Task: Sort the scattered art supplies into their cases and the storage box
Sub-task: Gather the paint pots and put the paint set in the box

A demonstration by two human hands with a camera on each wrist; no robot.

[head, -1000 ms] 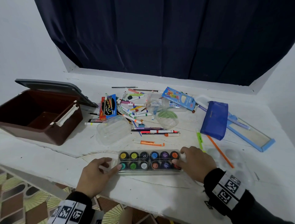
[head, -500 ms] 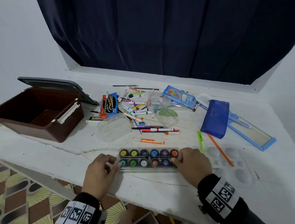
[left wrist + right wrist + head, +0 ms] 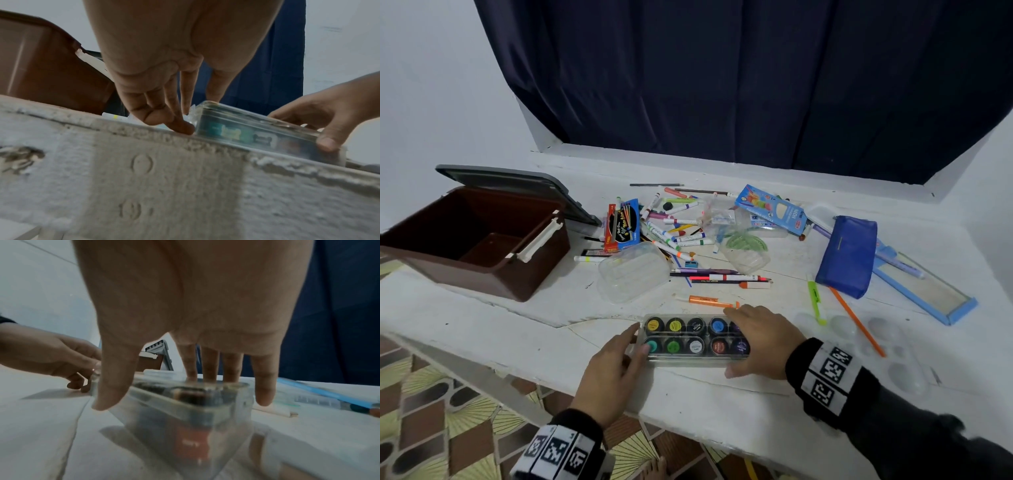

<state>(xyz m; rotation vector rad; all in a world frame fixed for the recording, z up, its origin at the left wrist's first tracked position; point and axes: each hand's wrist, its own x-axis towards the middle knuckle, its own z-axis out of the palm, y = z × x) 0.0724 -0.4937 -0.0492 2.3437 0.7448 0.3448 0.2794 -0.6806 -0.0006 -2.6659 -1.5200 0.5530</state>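
A clear paint case [image 3: 688,339] with two rows of coloured pots lies flat near the table's front edge. My left hand [image 3: 638,341] holds its left end, thumb at the near corner, fingers curled down beside the end wall [image 3: 180,125]. My right hand [image 3: 743,342] lies over the right end and grips it, thumb [image 3: 107,395] down the near side and fingers across the lid to the far side. The right-hand pots are hidden under that hand. The brown storage box [image 3: 465,274] stands open and empty at the left.
Markers and pencils [image 3: 674,233] lie scattered behind the case, with a clear tub [image 3: 633,270], a crayon box [image 3: 621,224], a pencil box [image 3: 770,209] and a blue pouch [image 3: 849,253]. A white palette [image 3: 876,346] and an orange pencil [image 3: 856,322] lie to the right.
My right hand has slid left from the case's end onto its lid and now covers the rightmost pots. My left hand has closed in on the left end.
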